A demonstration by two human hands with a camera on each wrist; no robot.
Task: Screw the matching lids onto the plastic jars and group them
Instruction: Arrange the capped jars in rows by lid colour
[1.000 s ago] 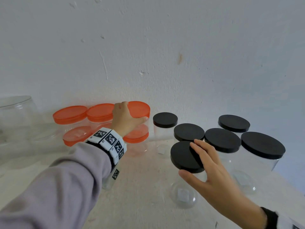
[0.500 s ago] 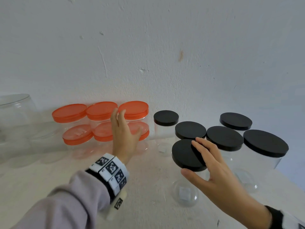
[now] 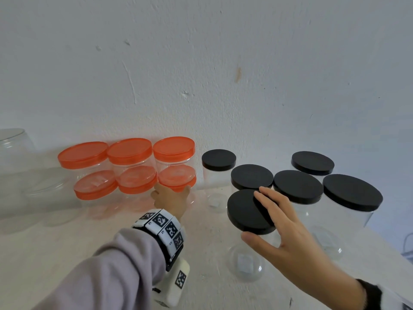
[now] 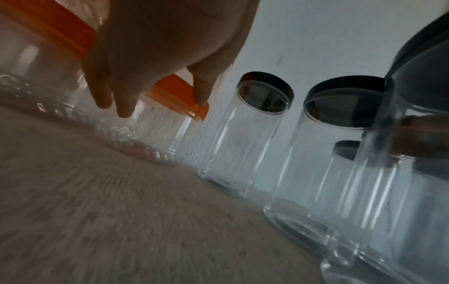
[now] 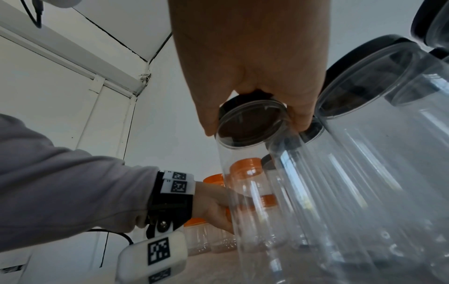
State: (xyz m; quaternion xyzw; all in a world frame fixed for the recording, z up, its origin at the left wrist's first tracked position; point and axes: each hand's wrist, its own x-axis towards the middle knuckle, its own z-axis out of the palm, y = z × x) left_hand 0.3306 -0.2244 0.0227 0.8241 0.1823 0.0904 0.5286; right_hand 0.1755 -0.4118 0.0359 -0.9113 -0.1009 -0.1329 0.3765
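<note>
Three stacks of orange-lidded jars (image 3: 131, 166), two high, stand against the wall. My left hand (image 3: 169, 198) (image 4: 150, 76) hangs low in front of the right stack's lower jar (image 3: 176, 177), fingers loose and pointing down; the thumb tip touches that jar's orange lid (image 4: 179, 96). Several black-lidded clear jars (image 3: 298, 186) are grouped to the right. My right hand (image 3: 268, 215) (image 5: 255, 76) lies over the front jar's black lid (image 3: 243, 211), thumb at the near rim and fingers down the far side, holding it. That jar (image 5: 252, 173) stands upright on the table.
A large clear lidless container (image 3: 13, 148) stands at the far left. The white wall (image 3: 223, 86) runs close behind all the jars. The table edge (image 3: 393, 249) falls away at the right. Bare tabletop (image 3: 55, 253) lies at the front left.
My left hand let go of the upper orange-lidded jar on the right stack and dropped to the lower jar. The right hand stayed on the front black lid.
</note>
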